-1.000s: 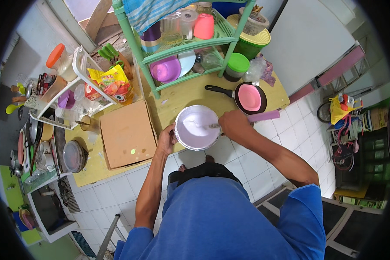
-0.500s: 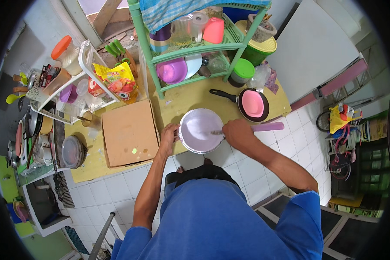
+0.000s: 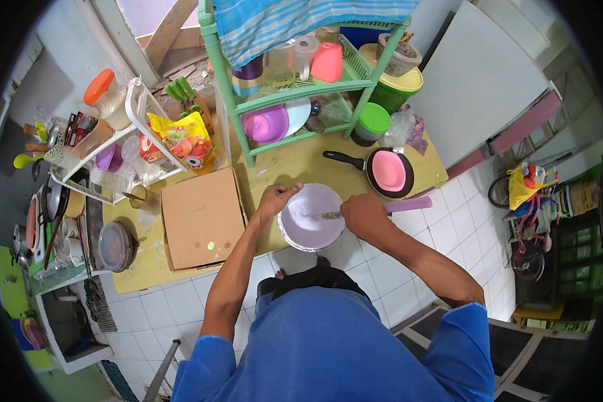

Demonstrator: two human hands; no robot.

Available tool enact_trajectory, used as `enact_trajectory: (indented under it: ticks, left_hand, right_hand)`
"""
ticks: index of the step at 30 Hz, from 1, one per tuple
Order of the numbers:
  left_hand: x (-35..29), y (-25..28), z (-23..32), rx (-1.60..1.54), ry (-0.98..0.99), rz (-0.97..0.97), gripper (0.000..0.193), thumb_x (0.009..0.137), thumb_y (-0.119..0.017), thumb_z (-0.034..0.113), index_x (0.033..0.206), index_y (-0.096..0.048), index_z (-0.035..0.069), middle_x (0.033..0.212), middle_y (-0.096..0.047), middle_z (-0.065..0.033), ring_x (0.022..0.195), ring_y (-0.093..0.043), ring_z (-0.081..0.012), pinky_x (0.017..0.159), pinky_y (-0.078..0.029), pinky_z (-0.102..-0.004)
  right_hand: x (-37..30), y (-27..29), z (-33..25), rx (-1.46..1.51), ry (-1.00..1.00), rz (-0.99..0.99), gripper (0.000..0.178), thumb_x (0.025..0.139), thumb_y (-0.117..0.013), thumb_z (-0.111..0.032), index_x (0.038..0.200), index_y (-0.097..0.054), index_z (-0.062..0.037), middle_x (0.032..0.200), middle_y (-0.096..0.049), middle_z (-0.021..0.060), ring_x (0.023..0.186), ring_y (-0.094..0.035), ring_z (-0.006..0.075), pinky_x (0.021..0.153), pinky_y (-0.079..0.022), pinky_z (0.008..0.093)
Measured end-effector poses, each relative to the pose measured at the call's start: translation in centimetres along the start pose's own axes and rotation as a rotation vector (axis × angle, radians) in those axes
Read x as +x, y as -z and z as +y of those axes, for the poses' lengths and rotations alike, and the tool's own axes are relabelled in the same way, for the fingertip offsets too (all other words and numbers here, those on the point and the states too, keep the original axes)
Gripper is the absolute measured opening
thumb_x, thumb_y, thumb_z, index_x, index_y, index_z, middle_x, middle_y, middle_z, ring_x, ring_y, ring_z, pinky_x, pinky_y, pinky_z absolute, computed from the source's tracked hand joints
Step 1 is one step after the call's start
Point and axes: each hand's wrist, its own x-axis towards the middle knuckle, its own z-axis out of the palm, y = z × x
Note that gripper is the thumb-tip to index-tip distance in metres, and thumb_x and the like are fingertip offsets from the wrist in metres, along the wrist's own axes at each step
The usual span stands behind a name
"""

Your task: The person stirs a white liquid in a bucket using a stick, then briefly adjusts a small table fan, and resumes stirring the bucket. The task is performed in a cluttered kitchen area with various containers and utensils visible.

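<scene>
A round white tub [image 3: 295,236] with a pale lilac inside is at the table's near edge in front of me. My left hand [image 3: 278,199] is closed on its far left rim, thumb and fingertips together at the edge. My right hand [image 3: 366,218] wraps round a long tool with a purple handle [image 3: 411,204], held level across the right rim. The tool's greyish end [image 3: 329,215] reaches into the tub; its exact kind is not clear. To the left of my left hand lies a flat brown cardboard box [image 3: 202,220].
Behind the tub stands a green plastic rack [image 3: 248,107] with cups and bowls. A black frying pan [image 3: 407,187] holding a pink bowl [image 3: 389,170] sits at the right on the yellow table [image 3: 275,172]. A white shelf [image 3: 137,117] and stacked lidded containers [image 3: 114,246] are to the left.
My left hand has slid along the rim from the left side toward the far left. The tub sits slightly nearer me, and the tool's handle has shifted a little leftward with my right hand.
</scene>
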Motion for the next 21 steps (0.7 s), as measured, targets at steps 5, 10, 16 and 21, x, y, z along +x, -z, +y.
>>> enact_trajectory:
  ticks: [5, 10, 16, 21]
  left_hand:
    - [-1.5, 0.2, -0.6, -0.339, -0.149, 0.074, 0.032, 0.079, -0.074, 0.028, 0.064, -0.054, 0.008, 0.063, -0.055, -0.0006, 0.054, -0.046, -0.0066, 0.050, -0.040, -0.0219]
    - [-3.0, 1.0, 1.0, -0.321, -0.194, 0.248, 0.034, 0.080, -0.073, 0.029, 0.062, -0.052, 0.009, 0.060, -0.050, 0.0024, 0.052, -0.041, -0.0058, 0.048, -0.035, -0.0215]
    - [-5.0, 0.5, 2.6, -0.062, -0.202, 0.466, 0.043, 0.077, -0.073, 0.037, 0.060, -0.050, 0.005, 0.056, -0.047, 0.0005, 0.051, -0.040, -0.0085, 0.048, -0.035, -0.0250]
    - [-6.8, -0.9, 3.5, -0.032, -0.209, 0.548, 0.046, 0.078, -0.071, 0.038, 0.060, -0.049, 0.003, 0.053, -0.046, -0.0019, 0.051, -0.041, -0.0105, 0.048, -0.036, -0.0272]
  right_hand:
    - [1.8, -0.8, 0.3, 0.045, 0.017, 0.195, 0.016, 0.075, -0.053, -0.011, 0.067, -0.066, -0.0077, 0.065, -0.062, 0.0116, 0.065, -0.064, 0.0262, 0.058, -0.046, 0.0389]
    - [1.9, -0.9, 1.2, 0.017, -0.002, 0.189, 0.015, 0.075, -0.053, -0.011, 0.069, -0.067, -0.0087, 0.065, -0.062, 0.0114, 0.065, -0.064, 0.0272, 0.058, -0.046, 0.0394]
    - [-1.0, -0.3, -0.5, 0.054, 0.045, 0.070, 0.014, 0.074, -0.054, -0.011, 0.070, -0.067, -0.0078, 0.065, -0.063, 0.0123, 0.062, -0.064, 0.0273, 0.057, -0.048, 0.0388]
    - [-0.5, -0.6, 0.1, 0.089, -0.035, 0.178, 0.014, 0.074, -0.054, -0.011, 0.071, -0.067, -0.0064, 0.065, -0.063, 0.0139, 0.062, -0.064, 0.0270, 0.055, -0.048, 0.0374]
